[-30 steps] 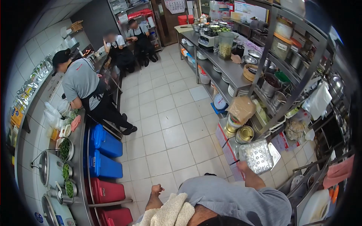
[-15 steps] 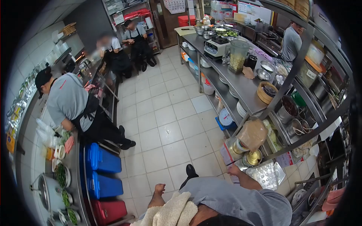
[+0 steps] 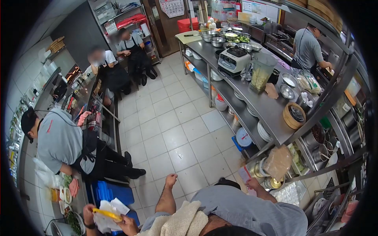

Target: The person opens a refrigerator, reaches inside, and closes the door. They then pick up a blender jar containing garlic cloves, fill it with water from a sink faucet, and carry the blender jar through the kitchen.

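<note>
My left hand (image 3: 171, 180) hangs in front of me over the tiled floor, fingers curled into a loose fist with nothing visible in it. My right hand (image 3: 252, 183) is low at my right side, its fingers curled in; I see nothing held there. Close to it are a red-and-white carton (image 3: 245, 174), metal cans (image 3: 272, 182) and a brown paper bag (image 3: 278, 161) on the lower shelf. Whether that hand touches the carton, I cannot tell. A cream towel (image 3: 179, 220) lies over my left shoulder.
At lower left another person's hands (image 3: 128, 225) hold a yellow strip-like thing (image 3: 107, 214) with white sheets. A co-worker (image 3: 65, 135) leans over the left counter beside blue bins (image 3: 118, 192). The steel table (image 3: 252, 104) on the right carries a blender jug (image 3: 263, 72). Two people sit farther back.
The scene has shifted as I moved. My left hand has swung forward. Another person's hands with the yellow thing have come in at lower left. The person by the stove now reaches forward.
</note>
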The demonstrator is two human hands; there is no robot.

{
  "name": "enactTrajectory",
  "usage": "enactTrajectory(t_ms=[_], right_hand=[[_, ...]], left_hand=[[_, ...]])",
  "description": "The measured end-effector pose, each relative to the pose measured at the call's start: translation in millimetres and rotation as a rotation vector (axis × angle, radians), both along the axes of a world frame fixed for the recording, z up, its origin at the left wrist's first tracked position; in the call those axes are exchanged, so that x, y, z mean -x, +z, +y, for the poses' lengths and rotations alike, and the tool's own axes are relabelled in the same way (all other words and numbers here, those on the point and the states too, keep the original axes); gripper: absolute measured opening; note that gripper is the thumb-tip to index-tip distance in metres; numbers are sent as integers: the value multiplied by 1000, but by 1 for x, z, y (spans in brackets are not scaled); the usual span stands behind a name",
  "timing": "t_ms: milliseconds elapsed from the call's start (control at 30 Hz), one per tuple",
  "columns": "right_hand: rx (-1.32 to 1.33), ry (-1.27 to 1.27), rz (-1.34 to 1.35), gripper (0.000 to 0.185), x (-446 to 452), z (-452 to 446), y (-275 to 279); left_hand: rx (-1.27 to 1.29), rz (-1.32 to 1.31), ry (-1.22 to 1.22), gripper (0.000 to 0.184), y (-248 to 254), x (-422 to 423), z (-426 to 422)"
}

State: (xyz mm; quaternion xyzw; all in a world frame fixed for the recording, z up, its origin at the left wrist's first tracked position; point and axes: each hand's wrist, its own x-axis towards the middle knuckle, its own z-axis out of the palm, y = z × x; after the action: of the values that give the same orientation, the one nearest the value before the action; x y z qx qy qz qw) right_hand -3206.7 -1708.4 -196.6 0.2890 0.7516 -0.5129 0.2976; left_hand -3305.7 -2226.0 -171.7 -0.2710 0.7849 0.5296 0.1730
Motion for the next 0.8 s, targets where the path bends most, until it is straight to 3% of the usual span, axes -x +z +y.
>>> enactTrajectory(t_ms=[100,200,367,400,433,500,600,667,800], right_hand=[[-55,91,15,16,54,-19,9],[-77,65,22,23,106,-10,-10],[-169,137,-73,13,202,11,-25],[-169,139,-70,13,228,25,-50],[-260,500,144,12,253,44,-98],[-357,695,320,18,300,44,-89],[-322,283,271,26,383,1,-5],[-239,237,407,25,432,-2,-33],[-153,193,421,26,481,-30,32]], left_hand=[[-40,-68,31,20,-16,22,-4],[-38,-195,49,21,-37,38,-17],[-30,-346,24,22,-53,86,-21],[-32,-351,14,22,-52,102,-17],[-32,-345,2,23,-50,118,-11],[-35,-291,-32,23,-51,160,6],[6,-193,-142,23,-44,236,39],[-57,-70,-172,23,-25,285,55],[98,28,-228,27,-14,365,73]])
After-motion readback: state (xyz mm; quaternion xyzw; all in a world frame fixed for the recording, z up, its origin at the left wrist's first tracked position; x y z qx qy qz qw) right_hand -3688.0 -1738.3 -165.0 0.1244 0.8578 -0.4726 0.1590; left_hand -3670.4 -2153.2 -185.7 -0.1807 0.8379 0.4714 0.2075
